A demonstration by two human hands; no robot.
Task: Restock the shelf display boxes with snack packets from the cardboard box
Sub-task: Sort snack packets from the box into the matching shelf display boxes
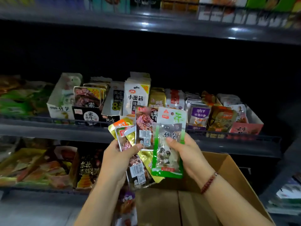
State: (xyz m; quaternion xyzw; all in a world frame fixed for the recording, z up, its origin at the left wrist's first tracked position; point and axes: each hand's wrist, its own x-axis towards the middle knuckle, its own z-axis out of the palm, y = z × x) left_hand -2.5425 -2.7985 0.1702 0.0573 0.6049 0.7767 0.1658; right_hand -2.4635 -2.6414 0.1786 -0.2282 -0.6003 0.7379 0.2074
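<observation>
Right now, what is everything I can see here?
green panda packet: one, green and white, in the right hand
fanned snack packets: several, gold, red and brown, in the left hand
cardboard box: one, brown, open, below the hands
shelf display boxes: a row, mixed colours, middle shelf, holding upright packets
lower shelf bags: several, blurred, lower left
bead bracelet: one, dark red, right wrist
left hand: grips the fan
right hand: grips the panda packet

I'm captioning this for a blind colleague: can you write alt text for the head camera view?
Two hands sort snack packets in front of a shop shelf: the left hand holds a fan of packets, the right hand a green packet, above an open cardboard box.
</observation>
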